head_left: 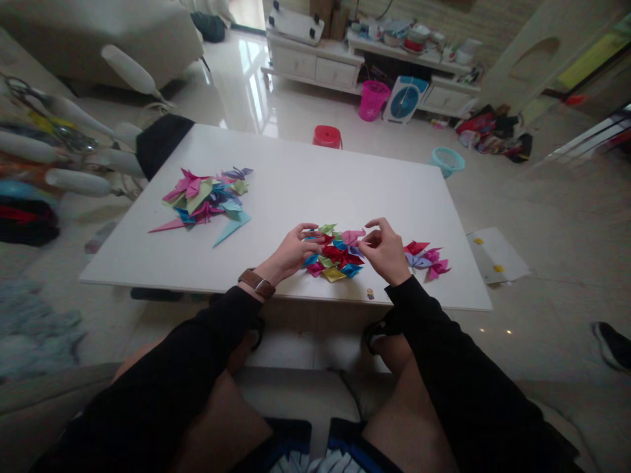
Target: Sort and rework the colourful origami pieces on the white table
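A cluster of folded paper cranes (340,255) in red, blue, green, yellow and pink lies on the white table (276,184) in front of me. My left hand (296,251) rests at the cluster's left side, its fingers apart and the fingertips over the outer cranes. On the other side, my right hand (383,251) is closed in a pinch at the edge of a pink paper crane (351,237). The exact contact at those fingertips is small and partly hidden.
A larger heap of paper cranes (207,200) lies on the table's left part. A smaller group of cranes (428,260) is right of my right hand. Beyond the table stand a red stool (327,136), a pink bin (373,100) and a light-blue basket (447,161).
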Motion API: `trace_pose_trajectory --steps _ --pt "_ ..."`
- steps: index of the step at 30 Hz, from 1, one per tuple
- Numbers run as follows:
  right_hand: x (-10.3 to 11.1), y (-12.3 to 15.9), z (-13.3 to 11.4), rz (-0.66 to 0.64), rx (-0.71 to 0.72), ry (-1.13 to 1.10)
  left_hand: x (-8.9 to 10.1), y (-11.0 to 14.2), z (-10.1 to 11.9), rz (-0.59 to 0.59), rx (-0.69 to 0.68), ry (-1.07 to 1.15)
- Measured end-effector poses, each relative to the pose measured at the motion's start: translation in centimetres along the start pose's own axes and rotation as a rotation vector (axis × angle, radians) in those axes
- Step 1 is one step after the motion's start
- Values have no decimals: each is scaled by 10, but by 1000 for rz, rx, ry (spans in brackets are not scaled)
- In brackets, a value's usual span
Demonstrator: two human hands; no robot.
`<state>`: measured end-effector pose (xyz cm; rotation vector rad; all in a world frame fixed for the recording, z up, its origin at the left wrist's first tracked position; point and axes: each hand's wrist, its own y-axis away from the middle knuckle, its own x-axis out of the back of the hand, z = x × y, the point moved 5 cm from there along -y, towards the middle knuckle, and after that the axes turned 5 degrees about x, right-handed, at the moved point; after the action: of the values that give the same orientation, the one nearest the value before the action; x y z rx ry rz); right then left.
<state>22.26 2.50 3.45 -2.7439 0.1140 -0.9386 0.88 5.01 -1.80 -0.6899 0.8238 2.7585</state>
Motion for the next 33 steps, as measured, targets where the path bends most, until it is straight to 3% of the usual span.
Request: trace_pose_trajectory --steps 4,11,15,24,33 --pt "28 3 28 -117 -13 292 10 -4 11 79 -42 -15" --pt "95 29 98 -183 -266 610 7 -6 15 109 -48 -4" --pt "117 43 130 -237 -388 684 1 -8 12 95 -31 4" --pt "126 46 165 -279 -460 898 -5 -16 10 87 -29 -22" --pt "122 44 184 -398 -462 909 1 -17 15 90 -40 -68"
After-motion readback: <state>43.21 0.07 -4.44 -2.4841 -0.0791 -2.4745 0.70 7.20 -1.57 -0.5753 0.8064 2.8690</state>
